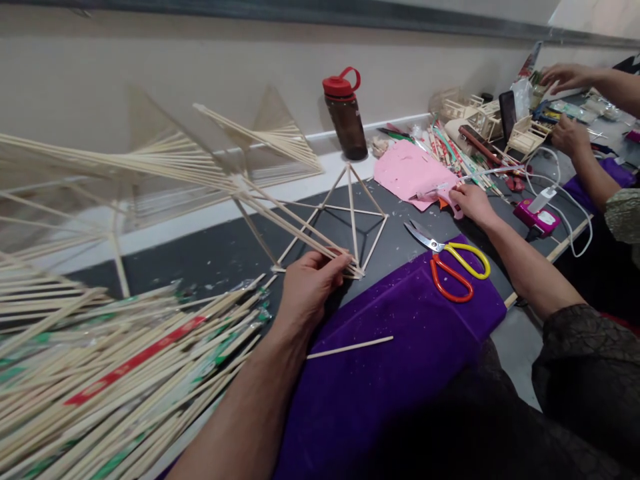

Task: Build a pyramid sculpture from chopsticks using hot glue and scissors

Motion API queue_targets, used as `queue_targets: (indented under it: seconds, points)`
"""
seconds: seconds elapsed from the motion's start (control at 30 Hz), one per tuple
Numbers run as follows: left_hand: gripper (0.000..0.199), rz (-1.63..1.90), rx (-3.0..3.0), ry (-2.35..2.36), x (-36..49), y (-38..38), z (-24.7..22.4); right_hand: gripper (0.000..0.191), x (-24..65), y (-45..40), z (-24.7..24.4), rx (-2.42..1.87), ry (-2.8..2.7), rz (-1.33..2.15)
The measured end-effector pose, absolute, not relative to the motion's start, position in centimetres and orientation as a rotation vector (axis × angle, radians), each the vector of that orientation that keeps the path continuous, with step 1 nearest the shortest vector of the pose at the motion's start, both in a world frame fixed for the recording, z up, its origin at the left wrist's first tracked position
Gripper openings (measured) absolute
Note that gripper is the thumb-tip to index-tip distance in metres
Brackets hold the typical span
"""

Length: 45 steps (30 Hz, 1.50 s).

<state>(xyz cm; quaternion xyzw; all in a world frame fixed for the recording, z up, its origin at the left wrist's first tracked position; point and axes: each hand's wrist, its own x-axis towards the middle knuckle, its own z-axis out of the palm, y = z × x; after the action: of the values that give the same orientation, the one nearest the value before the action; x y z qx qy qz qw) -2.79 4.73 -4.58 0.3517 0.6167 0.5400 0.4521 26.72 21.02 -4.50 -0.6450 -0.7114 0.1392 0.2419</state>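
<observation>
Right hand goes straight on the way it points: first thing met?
Probably the pink sheet, just past the pink glue gun that the right hand seems to hold; its height over the sheet is unclear.

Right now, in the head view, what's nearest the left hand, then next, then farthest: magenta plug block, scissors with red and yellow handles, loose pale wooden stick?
1. Loose pale wooden stick: on the purple cloth, just below the left hand.
2. Scissors with red and yellow handles: right of the hand.
3. Magenta plug block: farther right.
</observation>
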Motion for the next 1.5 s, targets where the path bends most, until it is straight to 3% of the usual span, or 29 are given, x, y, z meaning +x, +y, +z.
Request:
queue_targets:
  seconds: [0.13, 0.33, 0.57, 1.17, 1.33, 1.5]
  points:
    - [0.023, 1.321, 0.877, 1.532, -2.8, 4.7, -4.5, 0.035, 27.5, 20.7, -4.0, -1.802, -1.991, 0.429]
    - [0.022, 1.338, 0.868, 1.52, -2.8, 4.8, -4.7, 0.024, 28.8, 19.7, -3.8, -1.75, -2.076, 0.499]
    - [0.023, 1.351, 0.858, 1.492, -2.6, 4.7, -4.8, 0.029, 29.4, 19.8, -4.6, -1.702, -1.987, 0.56]
    - [0.024, 1.357, 0.891, 1.513, -2.7, 4.8, -5.5, 0.032, 29.0, 19.8, -5.2, -1.837, -2.072, 0.307]
    - [0.025, 1.35, 0.871, 1.542, -2.8, 4.9, -5.2, 0.033, 29.4, 19.7, -5.2, -1.684, -2.087, 0.437]
    - [0.025, 1.344, 0.841, 1.541, -2.7, 4.9, -4.9, 0.026, 30.2, 19.9, -4.8, -1.569, -1.952, 0.807]
